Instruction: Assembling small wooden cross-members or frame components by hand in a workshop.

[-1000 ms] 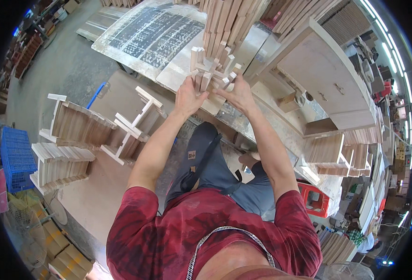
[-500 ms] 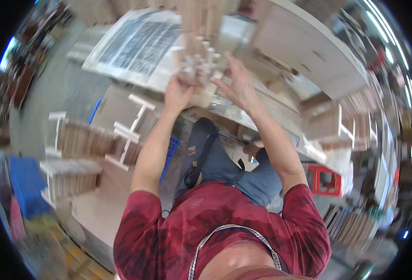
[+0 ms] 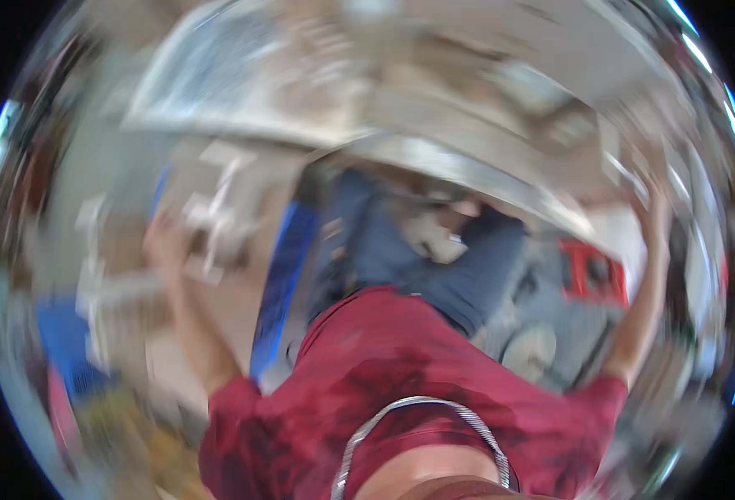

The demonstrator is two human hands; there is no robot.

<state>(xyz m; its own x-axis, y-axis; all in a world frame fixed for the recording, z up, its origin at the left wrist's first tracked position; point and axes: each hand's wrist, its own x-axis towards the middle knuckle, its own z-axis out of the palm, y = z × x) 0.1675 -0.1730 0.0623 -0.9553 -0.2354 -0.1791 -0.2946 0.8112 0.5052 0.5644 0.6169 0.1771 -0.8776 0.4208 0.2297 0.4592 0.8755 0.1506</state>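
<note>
Everything is smearing with motion. My red shirt (image 3: 434,375) is filling the lower middle, my blue trousers (image 3: 417,250) lying above it. My left hand (image 3: 163,242) is reaching out wide beside pale wooden frames (image 3: 217,217), seemingly touching them; whether it is gripping, I cannot tell. My right hand (image 3: 655,208) is lifting far right, near a red crate (image 3: 597,271); its grasp is too blurred to tell.
</note>
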